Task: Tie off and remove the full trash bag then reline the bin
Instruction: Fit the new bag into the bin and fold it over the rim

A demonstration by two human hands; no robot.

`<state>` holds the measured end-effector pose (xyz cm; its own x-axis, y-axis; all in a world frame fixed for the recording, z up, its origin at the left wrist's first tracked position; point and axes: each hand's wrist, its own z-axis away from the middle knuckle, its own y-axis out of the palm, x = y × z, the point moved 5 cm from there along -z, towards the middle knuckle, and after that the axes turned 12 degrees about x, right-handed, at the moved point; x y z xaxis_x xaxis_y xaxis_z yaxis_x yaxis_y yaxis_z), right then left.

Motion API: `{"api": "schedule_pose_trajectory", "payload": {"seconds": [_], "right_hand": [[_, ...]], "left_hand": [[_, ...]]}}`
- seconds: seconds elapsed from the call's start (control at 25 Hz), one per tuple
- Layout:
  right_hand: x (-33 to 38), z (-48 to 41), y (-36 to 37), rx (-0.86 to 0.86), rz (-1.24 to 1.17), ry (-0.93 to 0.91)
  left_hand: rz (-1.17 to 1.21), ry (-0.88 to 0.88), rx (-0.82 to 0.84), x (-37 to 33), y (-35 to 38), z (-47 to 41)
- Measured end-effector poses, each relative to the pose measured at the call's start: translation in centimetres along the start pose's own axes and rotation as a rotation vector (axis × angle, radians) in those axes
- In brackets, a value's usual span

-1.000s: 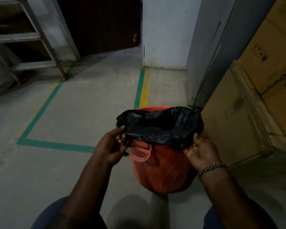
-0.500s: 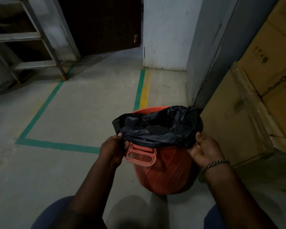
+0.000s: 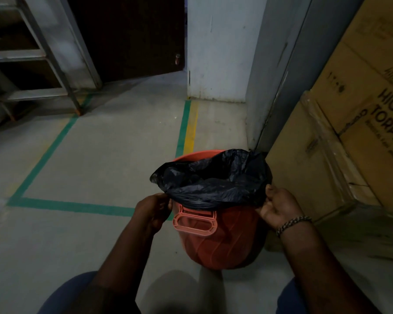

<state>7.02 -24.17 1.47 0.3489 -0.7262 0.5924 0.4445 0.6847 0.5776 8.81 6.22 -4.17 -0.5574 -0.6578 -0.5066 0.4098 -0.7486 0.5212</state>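
- Round orange-red plastic bin (image 3: 216,241), on the floor beside cardboard boxes (image 3: 340,137): far rim bare.
- Crinkled black plastic bag (image 3: 213,184): over the near rim only; relining looks unfinished.
- Left hand (image 3: 153,210), right hand (image 3: 278,206): each pinching the bag's edge.

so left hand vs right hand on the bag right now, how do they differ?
The left hand pinches the black bag at the bin's near-left rim, just above the pink handle; the right hand grips it at the right rim, beside the cardboard boxes. The left shows its back to the camera, the right its palm side. Only the right wrist wears a beaded bracelet. Both are closed on the bag's edge at the orange bin.
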Motion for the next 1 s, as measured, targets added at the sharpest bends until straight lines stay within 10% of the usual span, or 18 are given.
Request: {"api": "schedule_pose_trajectory", "payload": {"seconds": [0.4, 1.0], "right_hand": [[2.0, -1.9, -0.3, -0.036, 0.016, 0.019], [0.0, -4.6, -1.7, -0.071, 0.025, 0.067]], "left_hand": [[0.045, -0.104, 0.266, -1.6, 1.9, 1.6], [0.07, 0.077, 0.195, -1.0, 3.7, 2.2]]}}
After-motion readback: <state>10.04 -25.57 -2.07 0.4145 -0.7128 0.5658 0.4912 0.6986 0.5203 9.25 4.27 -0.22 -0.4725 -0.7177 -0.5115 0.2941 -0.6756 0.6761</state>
